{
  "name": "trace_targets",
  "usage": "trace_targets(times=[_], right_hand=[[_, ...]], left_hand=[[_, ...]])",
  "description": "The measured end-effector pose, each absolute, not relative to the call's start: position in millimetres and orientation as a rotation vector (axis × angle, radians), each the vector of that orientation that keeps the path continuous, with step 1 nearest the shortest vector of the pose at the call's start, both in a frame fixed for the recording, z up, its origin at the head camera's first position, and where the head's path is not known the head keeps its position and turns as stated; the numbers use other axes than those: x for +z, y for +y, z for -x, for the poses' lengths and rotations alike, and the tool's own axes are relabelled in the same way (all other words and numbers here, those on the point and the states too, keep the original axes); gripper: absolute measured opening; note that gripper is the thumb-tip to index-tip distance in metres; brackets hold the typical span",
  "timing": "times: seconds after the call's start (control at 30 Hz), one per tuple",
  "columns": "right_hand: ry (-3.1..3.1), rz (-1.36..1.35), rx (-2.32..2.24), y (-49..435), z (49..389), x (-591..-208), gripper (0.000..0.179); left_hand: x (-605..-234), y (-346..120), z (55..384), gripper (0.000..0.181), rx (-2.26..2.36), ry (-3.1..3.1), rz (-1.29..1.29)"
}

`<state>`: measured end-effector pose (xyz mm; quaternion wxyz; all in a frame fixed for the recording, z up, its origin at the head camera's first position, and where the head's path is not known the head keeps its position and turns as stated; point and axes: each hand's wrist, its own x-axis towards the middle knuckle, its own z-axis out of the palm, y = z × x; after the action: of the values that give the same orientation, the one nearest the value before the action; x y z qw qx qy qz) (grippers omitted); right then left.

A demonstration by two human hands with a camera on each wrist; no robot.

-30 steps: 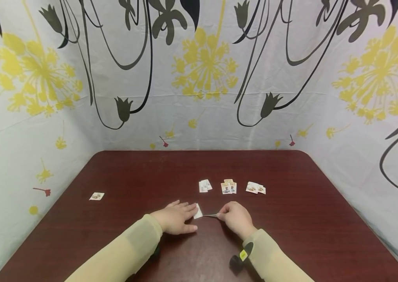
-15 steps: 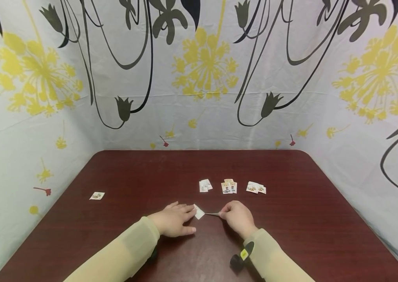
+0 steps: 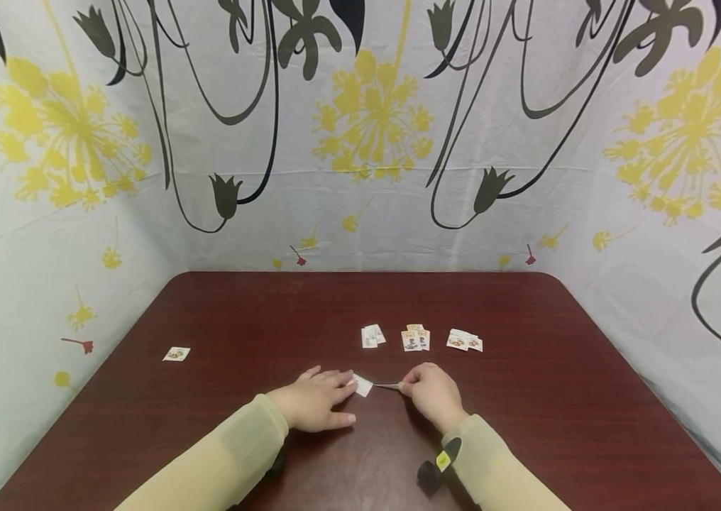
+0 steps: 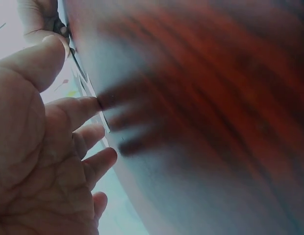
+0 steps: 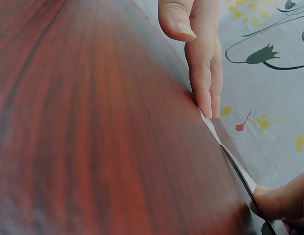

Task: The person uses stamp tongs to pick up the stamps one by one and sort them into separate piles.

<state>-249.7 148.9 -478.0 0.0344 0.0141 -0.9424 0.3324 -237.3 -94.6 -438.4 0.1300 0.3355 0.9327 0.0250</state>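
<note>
My left hand (image 3: 316,403) lies palm down with its fingers spread straight, fingertips resting on a small white card (image 3: 363,385) on the dark red table. Part of the card is hidden under those fingers. Thumb and fingers of my right hand (image 3: 432,399) pinch thin metal tweezers (image 3: 388,387), whose tip points left and meets the card's right corner. In the right wrist view the tweezers (image 5: 238,170) run from the pinching thumb up to the card edge (image 5: 209,125) by the left fingertips. The left wrist view has the left hand (image 4: 49,127) close up, fingers stretched toward the card.
Behind the hands lie three small groups of overlapping picture cards: a left one (image 3: 370,337), a middle one (image 3: 414,339) and a right one (image 3: 465,341). A single picture card (image 3: 177,353) lies far left. A patterned cloth (image 3: 360,234) surrounds the table (image 3: 258,305).
The white card has turned and shifted slightly right, showing more of itself beside the left fingers. The tweezers and right hand have moved a little right and away; the left hand has shifted slightly left.
</note>
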Motion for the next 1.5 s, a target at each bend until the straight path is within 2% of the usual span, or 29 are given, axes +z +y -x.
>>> trace_targets(times=[1.17, 1.5], right_hand=[[-2.955, 0.033, 1.021, 148.2, 248.9, -470.5, 0.011], [-2.952, -0.028, 1.019, 146.7, 246.5, -472.4, 0.013]], left_hand=[[-435.3, -95.5, 233.5, 0.063, 0.073, 2.711, -0.999], [-434.4, -96.2, 235.3, 0.064, 0.093, 2.701, -0.995]])
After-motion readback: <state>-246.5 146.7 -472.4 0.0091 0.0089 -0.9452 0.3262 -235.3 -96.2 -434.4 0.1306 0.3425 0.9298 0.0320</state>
